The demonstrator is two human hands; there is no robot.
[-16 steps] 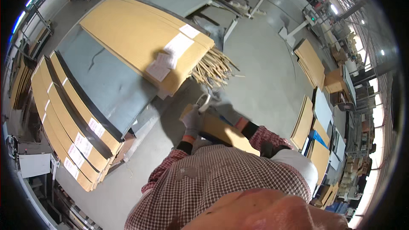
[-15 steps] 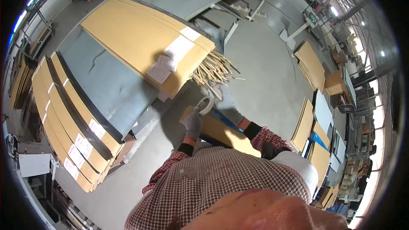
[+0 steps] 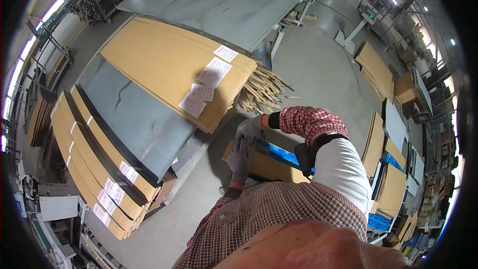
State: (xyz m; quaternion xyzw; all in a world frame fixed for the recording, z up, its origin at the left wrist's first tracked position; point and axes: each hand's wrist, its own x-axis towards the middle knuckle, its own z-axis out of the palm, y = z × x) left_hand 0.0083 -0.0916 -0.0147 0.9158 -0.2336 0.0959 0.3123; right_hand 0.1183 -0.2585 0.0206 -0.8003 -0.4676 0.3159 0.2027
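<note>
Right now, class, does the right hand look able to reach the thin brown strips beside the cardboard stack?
Probably yes: nothing visible blocks the gap between the right hand and the thin brown strips, though depth is unclear and the left hand appears to meet the right.

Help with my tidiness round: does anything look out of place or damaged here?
Two things. The strips by the end of the cardboard stack lie jumbled, splaying unevenly. A dark, crooked mark stands out on the grey tabletop; whether damage or a stain, I can't tell.
</note>
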